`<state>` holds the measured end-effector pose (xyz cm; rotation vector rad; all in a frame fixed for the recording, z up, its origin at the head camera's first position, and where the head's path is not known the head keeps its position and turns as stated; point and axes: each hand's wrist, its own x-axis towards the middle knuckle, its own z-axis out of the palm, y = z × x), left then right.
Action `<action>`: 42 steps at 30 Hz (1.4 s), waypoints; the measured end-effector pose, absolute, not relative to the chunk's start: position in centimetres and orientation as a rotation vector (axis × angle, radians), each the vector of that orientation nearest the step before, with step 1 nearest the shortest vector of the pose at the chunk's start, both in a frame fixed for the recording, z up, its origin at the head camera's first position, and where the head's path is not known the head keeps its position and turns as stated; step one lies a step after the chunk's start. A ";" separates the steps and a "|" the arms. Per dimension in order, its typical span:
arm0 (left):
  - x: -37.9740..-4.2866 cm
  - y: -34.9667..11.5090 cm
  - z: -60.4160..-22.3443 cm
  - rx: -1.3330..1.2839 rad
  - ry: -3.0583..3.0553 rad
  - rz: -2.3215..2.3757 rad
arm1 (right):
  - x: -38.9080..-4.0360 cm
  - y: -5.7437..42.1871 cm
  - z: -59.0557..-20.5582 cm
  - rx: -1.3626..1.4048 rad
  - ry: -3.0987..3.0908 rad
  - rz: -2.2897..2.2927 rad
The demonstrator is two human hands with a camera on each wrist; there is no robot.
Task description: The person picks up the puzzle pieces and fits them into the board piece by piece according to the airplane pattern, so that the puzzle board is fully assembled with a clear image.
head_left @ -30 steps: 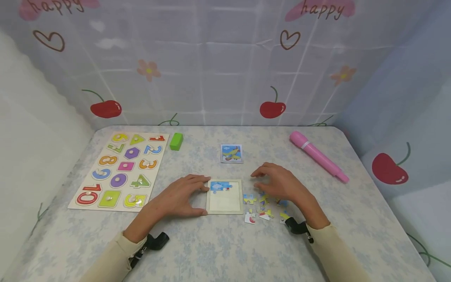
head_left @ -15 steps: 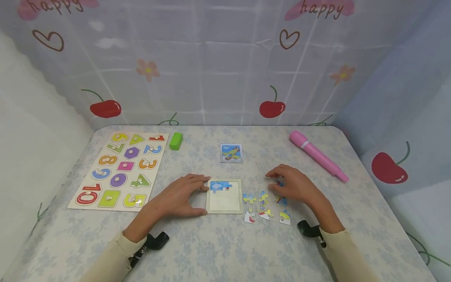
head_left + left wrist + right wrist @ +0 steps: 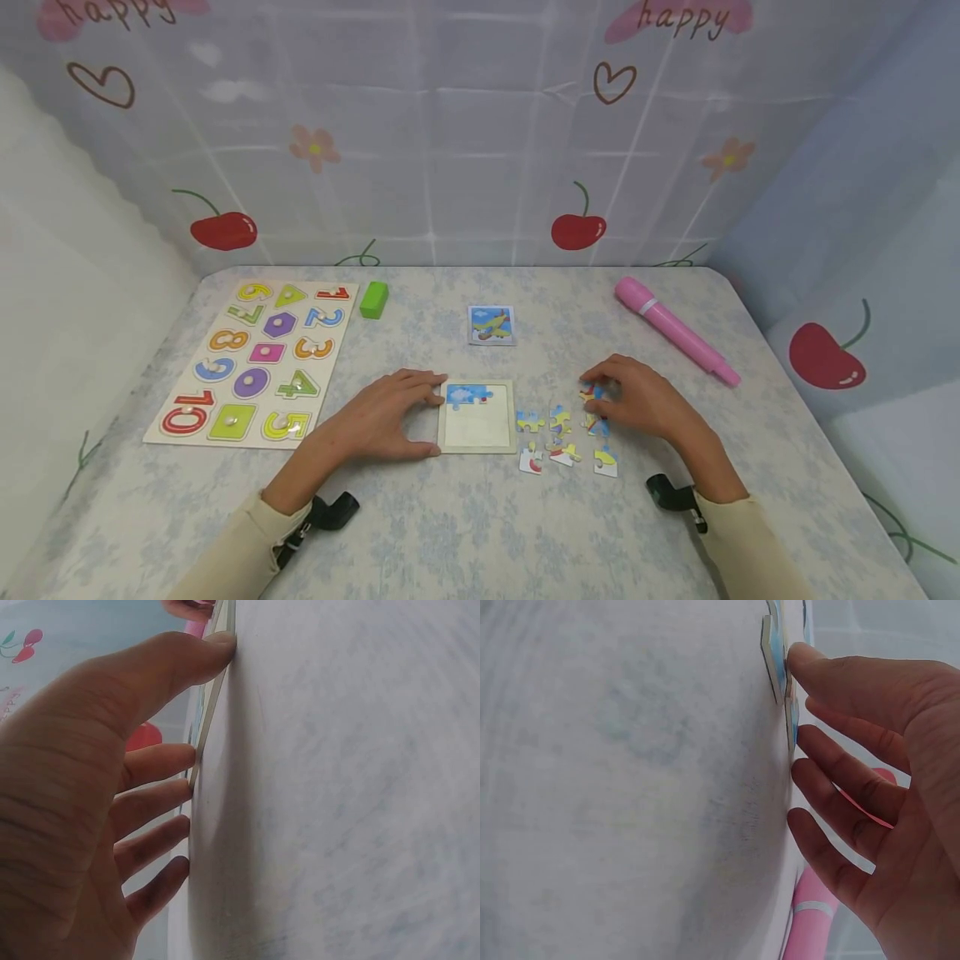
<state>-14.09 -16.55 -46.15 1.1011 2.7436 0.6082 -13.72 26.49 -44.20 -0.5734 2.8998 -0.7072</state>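
In the head view my left hand (image 3: 386, 419) rests along the left edge of a small square puzzle tray (image 3: 441, 433), thumb near its front corner and fingertips by the back one. The left wrist view has the thumb (image 3: 214, 656) touching the tray's edge, the other fingers spread. A blue sky section of jigsaw (image 3: 467, 394) fills the tray's upper left. My right hand (image 3: 637, 398) is low over the loose pieces, with thumb and forefinger either side of a red-and-blue puzzle piece (image 3: 592, 392). Another blue piece (image 3: 597, 427) lies just in front of its thumb.
Several more puzzle pieces (image 3: 564, 454) lie right of the tray. Behind it is a small airplane picture card (image 3: 491, 325). A number-and-shape board (image 3: 258, 367) and a green block (image 3: 374, 300) are on the left; a pink wand-like stick (image 3: 678, 332) lies at the right.
My right hand has moved right and slightly nearer, from above the tray's right side to the far-right loose pieces, uncovering the front pieces. The left hand has stayed at the tray.
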 end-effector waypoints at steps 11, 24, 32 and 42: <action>-14.1 -16.6 -46.1 1.104 2.736 0.631 | -13.6 26.2 -44.3 -0.533 2.936 -0.625; -14.1 -16.6 -46.2 1.094 2.737 0.635 | -13.7 26.0 -44.1 -0.515 2.966 -0.540; -14.0 -16.6 -46.0 1.080 2.732 0.633 | -14.4 24.8 -43.0 -0.595 2.945 -0.576; -14.1 -16.6 -46.1 1.081 2.744 0.627 | -15.0 22.1 -42.5 -0.712 2.945 -0.590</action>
